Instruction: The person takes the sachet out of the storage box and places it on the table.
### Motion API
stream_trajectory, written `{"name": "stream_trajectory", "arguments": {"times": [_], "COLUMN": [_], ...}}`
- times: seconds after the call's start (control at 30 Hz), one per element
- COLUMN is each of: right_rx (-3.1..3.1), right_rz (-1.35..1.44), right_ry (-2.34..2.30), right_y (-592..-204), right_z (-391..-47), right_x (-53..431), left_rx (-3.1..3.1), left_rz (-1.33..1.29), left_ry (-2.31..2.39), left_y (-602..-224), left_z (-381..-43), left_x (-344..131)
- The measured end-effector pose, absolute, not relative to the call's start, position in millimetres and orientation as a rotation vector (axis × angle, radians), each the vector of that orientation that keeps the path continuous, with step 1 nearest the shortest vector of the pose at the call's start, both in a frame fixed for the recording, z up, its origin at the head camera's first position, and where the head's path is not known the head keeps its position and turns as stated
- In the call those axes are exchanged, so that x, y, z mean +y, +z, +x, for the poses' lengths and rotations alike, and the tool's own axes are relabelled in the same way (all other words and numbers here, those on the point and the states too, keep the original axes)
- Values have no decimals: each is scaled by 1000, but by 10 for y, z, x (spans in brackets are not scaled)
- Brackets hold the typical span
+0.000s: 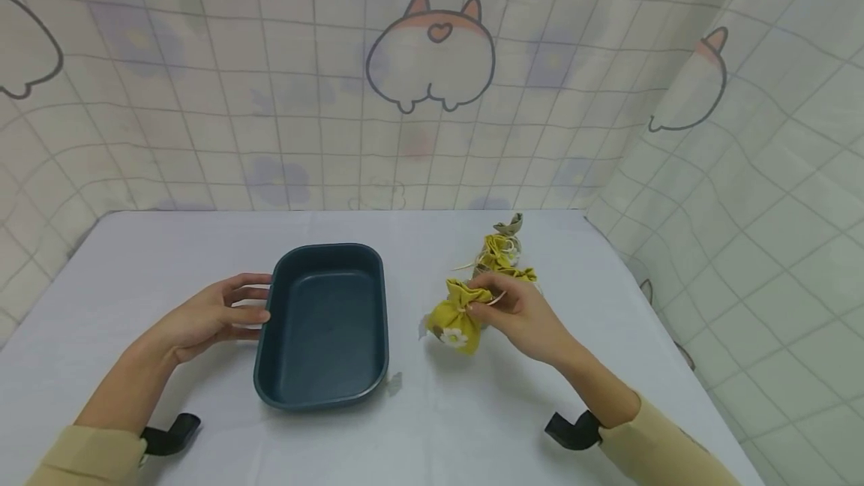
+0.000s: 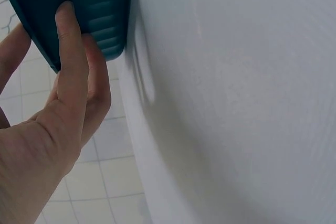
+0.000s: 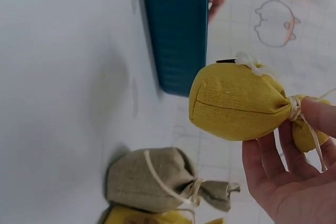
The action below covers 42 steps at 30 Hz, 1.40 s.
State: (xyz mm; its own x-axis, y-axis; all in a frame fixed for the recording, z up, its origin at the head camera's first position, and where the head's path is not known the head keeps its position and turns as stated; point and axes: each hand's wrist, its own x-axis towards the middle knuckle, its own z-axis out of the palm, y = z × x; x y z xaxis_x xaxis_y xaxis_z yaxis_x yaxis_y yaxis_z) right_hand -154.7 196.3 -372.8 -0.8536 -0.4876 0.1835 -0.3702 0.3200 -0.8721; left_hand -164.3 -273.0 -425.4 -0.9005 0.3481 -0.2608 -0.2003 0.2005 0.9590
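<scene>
My right hand pinches the tied neck of a yellow drawstring pouch with a white flower on its front. In the right wrist view the pouch hangs above the white tabletop, its body pointing away from the fingers. A dark teal rectangular tray lies left of it, its inside bare. My left hand is at the tray's left side, fingers spread and fairly straight. The left wrist view shows a fingertip against the outer wall of the tray.
Behind the right hand more pouches stand in a cluster: a yellow pouch and a grey-beige linen pouch among them. A white cloth covers the table. Grid-patterned curtains hang behind and at the sides.
</scene>
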Motion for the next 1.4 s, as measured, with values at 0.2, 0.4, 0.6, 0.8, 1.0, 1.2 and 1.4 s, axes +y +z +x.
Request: {"name": "stream_trajectory", "arguments": {"times": [0.2, 0.4, 0.6, 0.8, 1.0, 1.2, 1.4], "right_rx": [2499, 2509, 2515, 2524, 2512, 2530, 2577], "right_rz": [-784, -746, -707, -660, -633, -598, -548], "right_ry": [-1552, -1530, -1517, -1508, -1480, -1426, -1402], "right_y": [-3803, -3870, -3925, -3977, -4029, -4081, -4118], "right_z": [-1561, -1573, -1585, -1609, -1662, -1712, -1749], "right_x": [2130, 2300, 2424, 2522, 2606, 2679, 2729], "left_rx": [2056, 2060, 2057, 2075, 2078, 2084, 2076], "left_rz": [131, 149, 132, 138, 139, 138, 143], "left_ry": [1748, 1747, 1755, 1742, 1741, 1736, 1737], "left_y": [-4243, -4253, -4246, -4242, -4227, -4232, -4240], "left_z": [-1629, -1648, -1631, -1638, -1636, -1647, -1652], "left_x": [-2722, -2722, -2729, -2722, -2718, -2714, -2700]}}
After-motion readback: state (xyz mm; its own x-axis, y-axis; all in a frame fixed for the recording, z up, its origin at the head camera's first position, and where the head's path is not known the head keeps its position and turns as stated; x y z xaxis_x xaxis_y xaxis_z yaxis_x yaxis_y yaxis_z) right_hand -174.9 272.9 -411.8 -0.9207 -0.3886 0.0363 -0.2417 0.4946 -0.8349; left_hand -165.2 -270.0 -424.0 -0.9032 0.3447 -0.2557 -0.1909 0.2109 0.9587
